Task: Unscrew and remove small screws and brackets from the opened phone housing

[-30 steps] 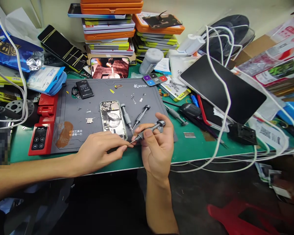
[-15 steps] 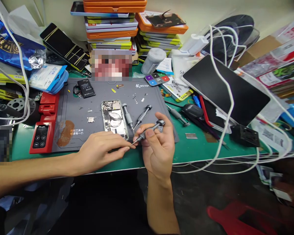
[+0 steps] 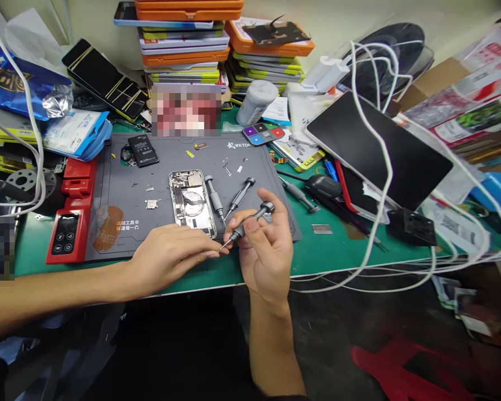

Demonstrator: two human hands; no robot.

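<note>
The slim, knurled metal precision screwdriver [image 3: 250, 221] lay slantwise in the clenched right hand [image 3: 262, 253], just above the table's [image 3: 350, 245] near edge, while the left hand [image 3: 173, 257] pinched at its fine tip, seemingly seating a bit or tiny screw too small to make out. The step called for a steady, delicate touch. Just beyond lay the opened phone [image 3: 192, 203], glinting metal on the matte grey repair mat [image 3: 158, 167], beside two more screwdrivers [image 3: 227, 197].

White "WKTOO…" lettering is showing on the grey mat [image 3: 150, 184], at its far edge beyond the hands. Small orange Chinese characters are sitting on its left part; too small to read.
</note>
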